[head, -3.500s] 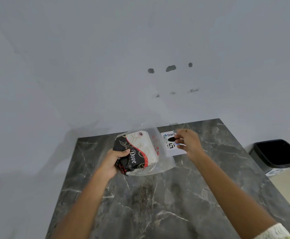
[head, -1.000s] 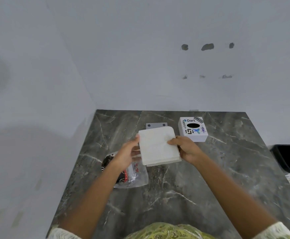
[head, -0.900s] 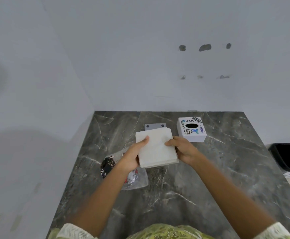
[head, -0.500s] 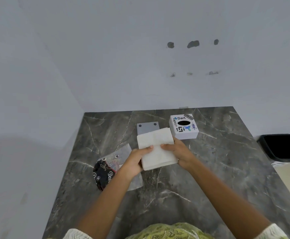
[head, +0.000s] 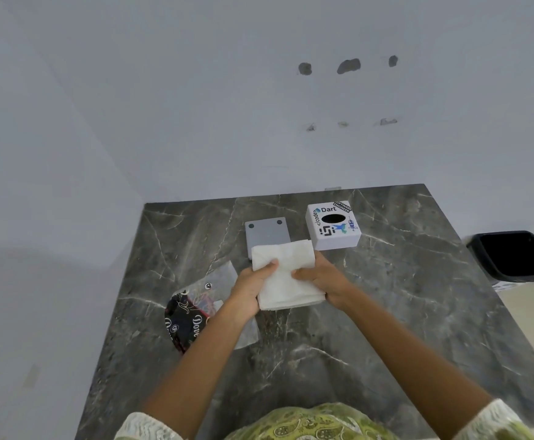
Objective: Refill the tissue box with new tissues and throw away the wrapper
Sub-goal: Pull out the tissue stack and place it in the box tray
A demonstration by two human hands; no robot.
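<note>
- Gripping a white stack of tissues [head: 286, 274] from both sides, the person presses it into a narrower bundle just above the dark marble table [head: 418, 312], where half a second ago it was a flatter, squarer pad.
- Left hand [head: 249, 289] has its thumb on top and its fingers curled under the left edge; right hand [head: 319, 277] is clamped the same way on the right edge. Both are closed on the stack, neither spread wide.
- Behind the stack lies a flat grey plate [head: 267, 235], probably the box's loose base, with its near edge hidden by the tissues.
- White tissue box [head: 332, 225] with stickers stands just beyond the right hand, its dark oval slot facing up; nothing shows through the slot, so it appears unfilled.
- Emptied plastic wrapper [head: 192, 315], black, red and clear, lies on the table under the left forearm; seconds ago it held the tissues.
- Black bin [head: 513, 255] waits off the table's right edge, well apart from the wrapper.
- Judgement: unwrapping is done and the squeeze looks like sizing the stack for the box. Loading the box, refitting the plate and binning the wrapper remain.
</note>
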